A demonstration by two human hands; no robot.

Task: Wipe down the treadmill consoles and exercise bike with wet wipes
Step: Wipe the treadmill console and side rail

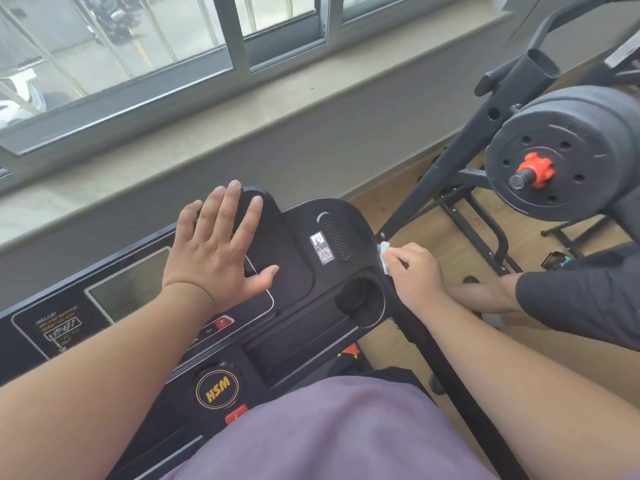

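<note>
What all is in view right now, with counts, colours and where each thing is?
black treadmill console: one, black, centre, below the window
white wet wipe: one, white, at console's right edge
round cup holder: one, black, console right side
QR code sticker: one, white and black, beside speaker grille
black weight plate: one visible stack, black, orange collar, right
grey window sill: one, grey, behind console
left hand: flat on console
right hand: pinches wipe

The left hand (221, 251) lies flat with spread fingers on the black treadmill console (298, 271). The right hand (414, 270) pinches a small white wet wipe (384, 256) against the console's right edge, a round cup holder (360, 296) just left of it.
</note>
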